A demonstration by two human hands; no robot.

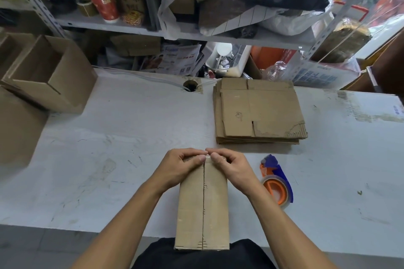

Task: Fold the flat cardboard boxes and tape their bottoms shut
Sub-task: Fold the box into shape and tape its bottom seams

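Observation:
A folded cardboard box (203, 207) stands bottom-up at the table's near edge, its two flaps meeting in a centre seam. My left hand (181, 166) and my right hand (229, 167) grip its far end, thumbs pressing on either side of the seam where a strip of clear tape shows. A stack of flat cardboard boxes (258, 111) lies further back on the right. An orange and blue tape dispenser (276, 181) rests on the table just right of my right hand.
Assembled open boxes (48, 76) stand at the left edge of the white table (131, 137). A cluttered metal shelf (175, 33) runs along the back. A cable hole (190, 85) sits near the table's rear.

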